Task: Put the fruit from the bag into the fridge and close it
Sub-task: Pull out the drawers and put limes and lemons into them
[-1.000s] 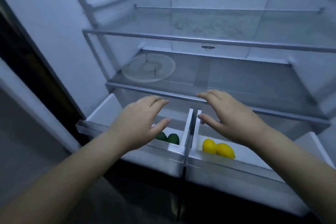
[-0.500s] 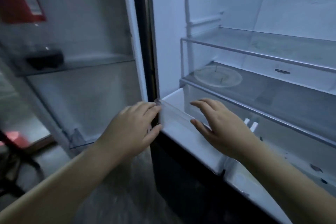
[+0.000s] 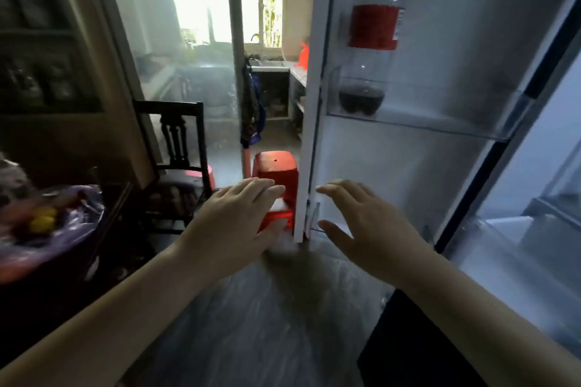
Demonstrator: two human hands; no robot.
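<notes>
Our fingers lie straight and spread, holding nothing: left hand just left of the edge of the fridge door, right hand before its inner face. Farther left of the door, one bag shows one sure yellow fruit, so we judge loading unfinished and closing undone. One bottle stands in the door.

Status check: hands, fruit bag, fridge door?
Left hand and right hand open, empty, flanking the edge of the open fridge door. Bag at left holds yellow fruit. Red stool stands beyond the door.
</notes>
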